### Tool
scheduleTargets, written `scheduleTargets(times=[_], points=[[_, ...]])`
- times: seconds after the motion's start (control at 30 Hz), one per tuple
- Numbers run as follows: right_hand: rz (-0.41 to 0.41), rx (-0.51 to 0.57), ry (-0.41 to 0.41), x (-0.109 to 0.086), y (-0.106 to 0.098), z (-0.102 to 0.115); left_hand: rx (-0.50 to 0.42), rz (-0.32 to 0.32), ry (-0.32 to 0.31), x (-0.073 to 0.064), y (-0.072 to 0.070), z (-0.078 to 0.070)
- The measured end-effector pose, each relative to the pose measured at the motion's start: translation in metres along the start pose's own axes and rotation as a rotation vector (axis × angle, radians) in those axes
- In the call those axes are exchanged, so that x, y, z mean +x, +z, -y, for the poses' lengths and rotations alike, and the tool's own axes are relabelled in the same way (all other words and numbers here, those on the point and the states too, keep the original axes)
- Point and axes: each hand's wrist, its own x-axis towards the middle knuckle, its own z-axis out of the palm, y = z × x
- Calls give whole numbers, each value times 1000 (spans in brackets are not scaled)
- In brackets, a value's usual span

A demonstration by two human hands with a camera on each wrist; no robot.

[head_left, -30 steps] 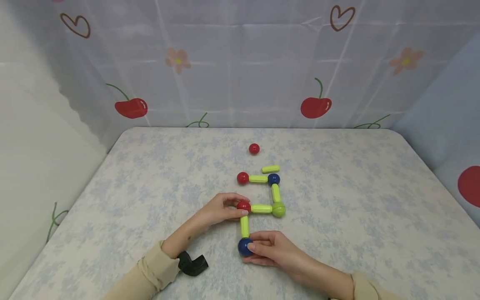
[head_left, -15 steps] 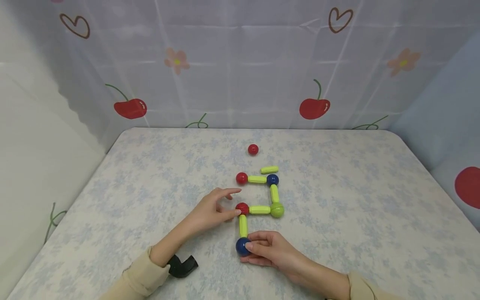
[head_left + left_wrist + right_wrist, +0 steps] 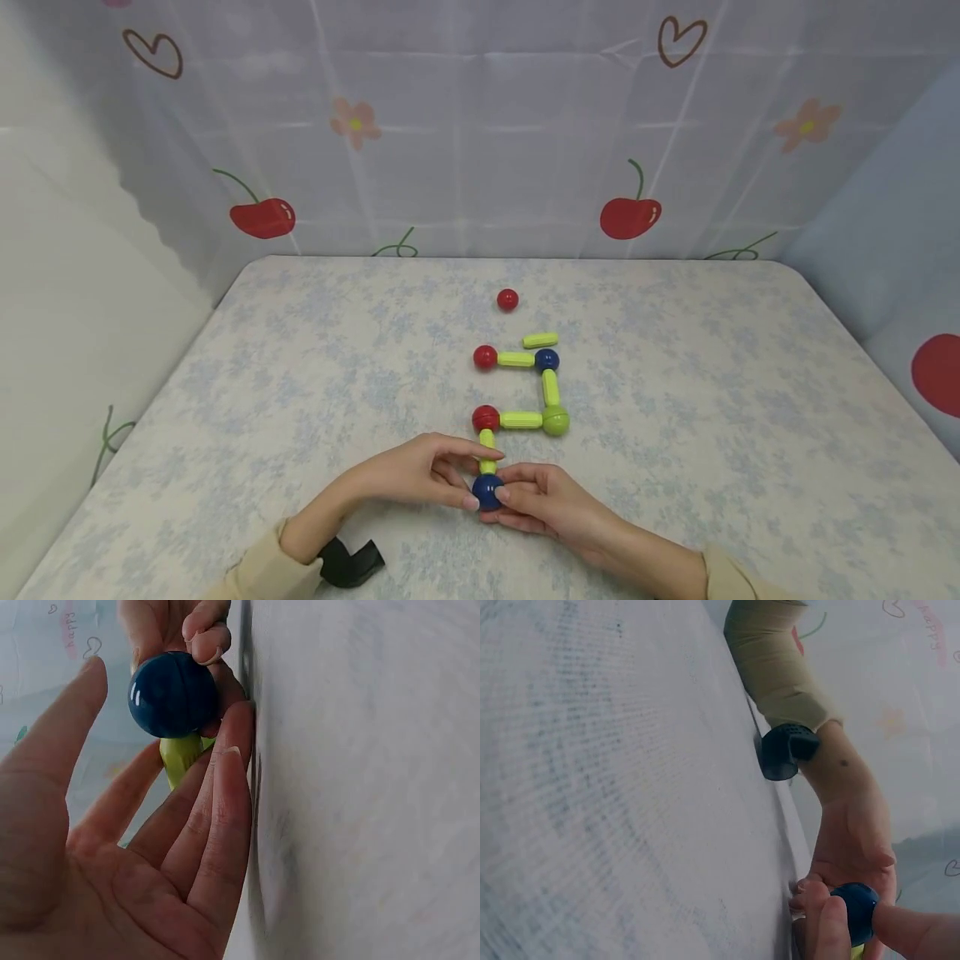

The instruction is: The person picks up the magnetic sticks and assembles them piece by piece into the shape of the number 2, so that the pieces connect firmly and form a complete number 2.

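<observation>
A blue ball (image 3: 487,492) sits at the near end of a chain of balls and yellow-green rods on the table. My right hand (image 3: 551,504) pinches this ball between thumb and fingers. Around its left side reaches my left hand (image 3: 423,475), fingers extended and thumb apart from the ball in the left wrist view. Its fingers partly cover the yellow-green rod (image 3: 487,439) joining the blue ball to a red ball (image 3: 486,419). From there another rod (image 3: 521,420) runs right to a green ball (image 3: 556,420).
Beyond the green ball, the chain continues through a rod (image 3: 551,388), a second blue ball (image 3: 547,360) and a rod (image 3: 516,359) to another red ball (image 3: 485,357). A loose rod (image 3: 540,340) and loose red ball (image 3: 507,300) lie farther back. A black wrist mount (image 3: 351,564) shows beside the left sleeve.
My left hand has let go of the middle red ball and moved toward me, to the near blue ball. My right hand has kept its pinch on the blue ball.
</observation>
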Motion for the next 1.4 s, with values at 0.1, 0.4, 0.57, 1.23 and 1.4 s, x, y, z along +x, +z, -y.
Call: scheduleTargets(times=[0.1, 0.4, 0.57, 1.23, 1.4], points=[[22, 19, -1, -1, 0, 0, -2, -11, 17, 0, 2, 1], [44, -18, 6, -7, -3, 1, 32, -68, 69, 3, 6, 7], [2, -189, -13, -14, -22, 12, 23, -96, 29, 3, 5, 8], [-476, -913, -293, 74, -132, 109, -13, -97, 16, 5, 4, 12], [-456, -1066, -284, 87, -138, 110, -19, -90, 28, 6, 4, 12]])
